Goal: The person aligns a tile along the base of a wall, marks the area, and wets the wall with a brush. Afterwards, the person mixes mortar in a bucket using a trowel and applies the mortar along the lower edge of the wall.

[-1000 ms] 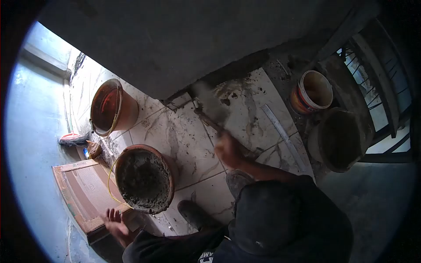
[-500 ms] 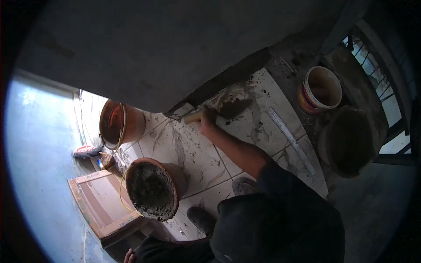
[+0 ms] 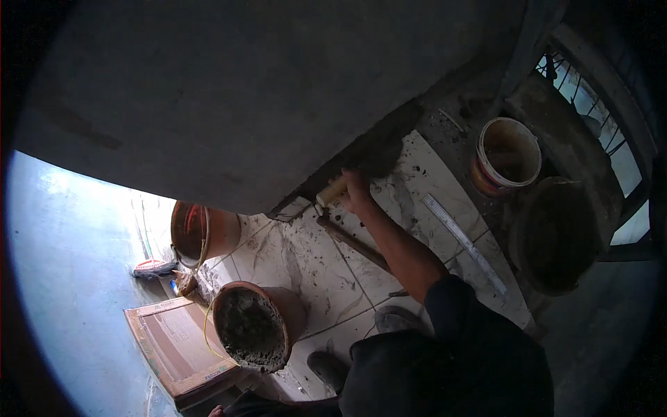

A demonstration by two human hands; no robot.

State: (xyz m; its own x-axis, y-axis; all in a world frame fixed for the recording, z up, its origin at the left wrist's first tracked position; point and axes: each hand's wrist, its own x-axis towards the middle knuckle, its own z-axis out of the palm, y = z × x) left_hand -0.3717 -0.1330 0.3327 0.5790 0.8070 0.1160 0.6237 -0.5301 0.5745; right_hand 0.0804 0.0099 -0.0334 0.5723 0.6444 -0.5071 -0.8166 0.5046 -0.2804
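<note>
My right hand point(image 3: 356, 190) is closed around the pale wooden handle of a trowel point(image 3: 332, 191), low by the foot of the grey wall. The trowel's dark blade lies beyond my hand and is hard to tell from the dark mortar strip point(image 3: 389, 149) along the wall's base. A wooden stick or tool handle point(image 3: 354, 243) lies on the marbled floor tiles just below my forearm. Only a small bit of my left hand point(image 3: 217, 411) shows at the bottom edge; its fingers are mostly hidden. Left of my feet stands a bucket point(image 3: 295, 316) filled with grey mortar.
Another orange bucket point(image 3: 226, 233) stands further left, near a cardboard box point(image 3: 156, 340). A long pale ruler-like strip point(image 3: 467, 244) lies on the tiles at right. Beyond it are a paint pail point(image 3: 479, 174) and a large dark basin point(image 3: 517, 240). Crumbs of mortar dot the tiles.
My right hand has brought the trowel up and right, closer to the wall's base, where its blade no longer stands out. The wooden stick now shows below my arm. The view has shifted slightly.
</note>
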